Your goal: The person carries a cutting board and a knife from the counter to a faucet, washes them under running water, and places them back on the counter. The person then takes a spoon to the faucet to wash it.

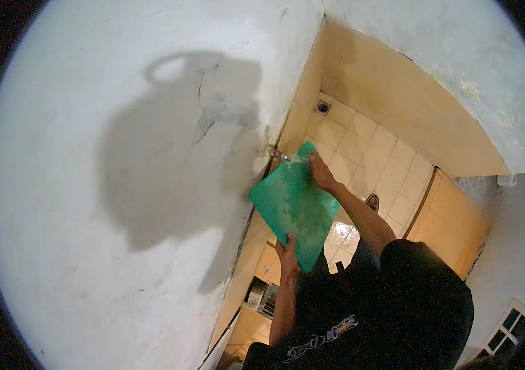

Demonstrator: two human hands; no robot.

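A flat green board [293,206] with whitish smears on its face is held up beside the wall, near a small metal tap [281,156]. My left hand [287,256] grips its lower left edge, with the thumb over the front and the other fingers mostly hidden. At the upper right edge, my right hand [321,171] is closed on the board, its fingertips near the top corner. The board is tilted and covers part of the tiled floor behind it.
A white wall [59,185] with a crack and a large shadow fills the left. Below are a tiled floor [370,142], a round drain [323,107], a foot in a sandal [372,201] and a low tiled wall [450,216]. A white-framed window [509,330] stands at the lower right.
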